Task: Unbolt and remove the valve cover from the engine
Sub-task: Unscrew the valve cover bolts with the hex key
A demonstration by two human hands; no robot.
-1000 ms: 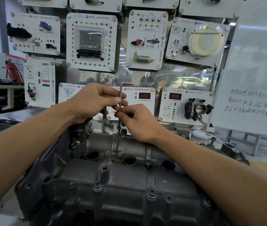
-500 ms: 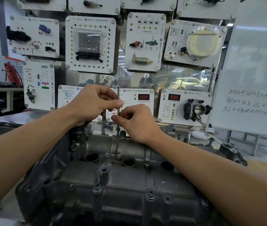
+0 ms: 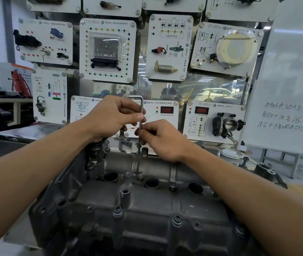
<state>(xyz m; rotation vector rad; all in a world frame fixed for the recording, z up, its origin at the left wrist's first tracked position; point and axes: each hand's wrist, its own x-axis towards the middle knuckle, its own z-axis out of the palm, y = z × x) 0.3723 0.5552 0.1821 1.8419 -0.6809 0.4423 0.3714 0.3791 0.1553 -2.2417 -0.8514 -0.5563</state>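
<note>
The grey metal valve cover (image 3: 147,204) lies across the lower middle on top of the engine, with three round plug holes and several bolts along its near edge. An L-shaped hex key (image 3: 141,115) stands upright over a bolt (image 3: 139,145) at the cover's far edge. My left hand (image 3: 110,117) grips the key's upper part, thumb against the shaft, with the short arm pointing left over the fingers. My right hand (image 3: 158,137) pinches the lower shaft just above the bolt.
Behind the engine stands a wall of white training panels (image 3: 108,50) with mounted car parts, among them a throttle body (image 3: 226,125). A whiteboard (image 3: 291,100) with handwriting leans at the right. Loose bolts (image 3: 125,141) lie on the steel bench behind the cover.
The hex key has turned: its short arm pointed right a second ago and now points left over my left hand. Both hands stay on the shaft at the same bolt.
</note>
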